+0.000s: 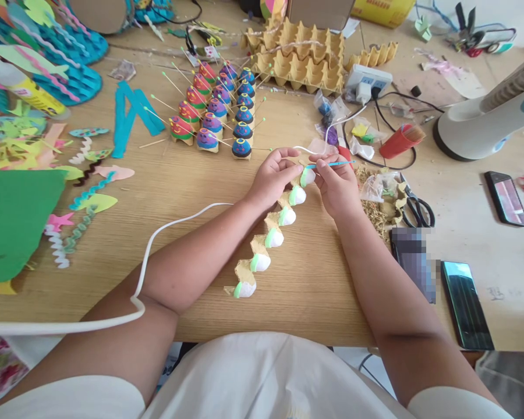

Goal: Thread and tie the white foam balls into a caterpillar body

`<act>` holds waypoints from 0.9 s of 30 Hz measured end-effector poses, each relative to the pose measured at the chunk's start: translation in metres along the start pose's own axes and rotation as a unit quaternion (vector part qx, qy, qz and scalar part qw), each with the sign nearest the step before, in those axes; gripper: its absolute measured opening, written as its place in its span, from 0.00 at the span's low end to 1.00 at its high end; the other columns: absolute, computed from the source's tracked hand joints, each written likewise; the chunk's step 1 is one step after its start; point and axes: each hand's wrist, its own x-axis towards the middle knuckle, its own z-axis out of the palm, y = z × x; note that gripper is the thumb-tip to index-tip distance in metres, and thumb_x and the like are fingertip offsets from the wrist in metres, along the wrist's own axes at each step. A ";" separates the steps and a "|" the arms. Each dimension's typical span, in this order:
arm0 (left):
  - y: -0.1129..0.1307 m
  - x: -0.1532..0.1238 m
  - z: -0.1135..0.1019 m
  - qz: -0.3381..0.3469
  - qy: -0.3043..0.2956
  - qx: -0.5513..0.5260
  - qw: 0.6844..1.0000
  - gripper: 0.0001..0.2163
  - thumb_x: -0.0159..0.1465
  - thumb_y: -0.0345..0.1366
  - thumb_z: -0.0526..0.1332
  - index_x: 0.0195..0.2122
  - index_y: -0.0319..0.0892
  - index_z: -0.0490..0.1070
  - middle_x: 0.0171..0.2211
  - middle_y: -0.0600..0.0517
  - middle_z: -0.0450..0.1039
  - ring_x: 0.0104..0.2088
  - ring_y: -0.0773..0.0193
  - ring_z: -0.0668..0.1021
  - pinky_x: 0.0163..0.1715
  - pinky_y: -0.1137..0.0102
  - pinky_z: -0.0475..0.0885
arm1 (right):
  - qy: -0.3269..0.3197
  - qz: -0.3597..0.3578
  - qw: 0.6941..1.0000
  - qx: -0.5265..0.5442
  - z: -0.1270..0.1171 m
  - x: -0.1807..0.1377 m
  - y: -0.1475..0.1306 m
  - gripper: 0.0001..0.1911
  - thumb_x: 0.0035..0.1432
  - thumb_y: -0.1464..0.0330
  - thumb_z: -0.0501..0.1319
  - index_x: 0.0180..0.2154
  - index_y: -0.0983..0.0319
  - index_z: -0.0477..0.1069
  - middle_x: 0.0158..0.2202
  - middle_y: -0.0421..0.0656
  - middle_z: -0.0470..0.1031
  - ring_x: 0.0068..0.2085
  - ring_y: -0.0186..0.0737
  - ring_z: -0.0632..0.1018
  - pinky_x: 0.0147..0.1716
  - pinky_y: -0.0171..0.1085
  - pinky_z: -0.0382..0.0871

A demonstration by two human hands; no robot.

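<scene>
Leftmost, a yellow-labelled bottle (30, 87) lies above a green sheet (21, 215) on the wooden surface (133, 224), with small paper fish (98, 202) on curly stems just right of the sheet. Next come blue paper strips (124, 119), then 3 rows of painted carton cups (207, 138) with pins sticking out.

At the middle, a strip of 6 egg-carton cups (274, 237), white with green edges, slants toward the person's white shirt (279, 378). The left of the hands (273, 177) pinches its far end between thumb and fingers. Behind stand tan egg trays (297, 58). The right hand (338, 189) grips a thin blue stick (338, 164), its tip at the farthest cup's green edge; whether it touches, I cannot tell.

Further right are a power strip (369, 75), a red cup (395, 142), black-handled scissors (419, 210), phones (467, 302) and a white fan (471, 125).
</scene>
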 end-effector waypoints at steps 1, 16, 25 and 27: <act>-0.001 0.000 0.000 0.003 -0.002 0.003 1.000 0.12 0.64 0.23 0.68 0.45 0.45 0.72 0.24 0.63 0.71 0.20 0.75 0.68 0.23 0.77 0.60 | 0.002 0.001 1.000 -0.003 0.000 0.001 0.001 0.29 0.49 0.46 0.83 0.35 0.53 0.70 0.47 0.37 0.86 0.42 0.35 0.83 0.44 0.38 0.83; -0.001 0.001 -0.001 -0.010 -0.006 -0.029 1.000 0.13 0.63 0.24 0.69 0.45 0.44 0.71 0.22 0.65 0.70 0.19 0.76 0.68 0.21 0.78 0.59 | -0.018 0.059 0.995 0.078 -0.003 -0.001 -0.008 0.27 0.51 0.54 0.82 0.29 0.55 0.66 0.46 0.36 0.88 0.44 0.36 0.86 0.46 0.38 0.85; -0.006 0.005 -0.005 -0.004 -0.024 -0.049 0.999 0.16 0.60 0.28 0.74 0.46 0.43 0.71 0.23 0.64 0.72 0.20 0.75 0.68 0.22 0.77 0.59 | 0.031 0.070 0.992 0.100 0.008 -0.005 -0.008 0.29 0.41 0.51 0.87 0.29 0.56 0.71 0.43 0.36 0.87 0.41 0.33 0.84 0.44 0.35 0.83; -0.007 0.006 -0.006 -0.002 -0.030 -0.054 0.998 0.18 0.58 0.29 0.76 0.45 0.43 0.71 0.23 0.64 0.72 0.19 0.75 0.67 0.21 0.77 0.58 | 0.036 0.075 0.992 0.091 0.009 -0.006 -0.009 0.29 0.41 0.51 0.87 0.29 0.56 0.73 0.42 0.36 0.87 0.40 0.33 0.84 0.43 0.35 0.83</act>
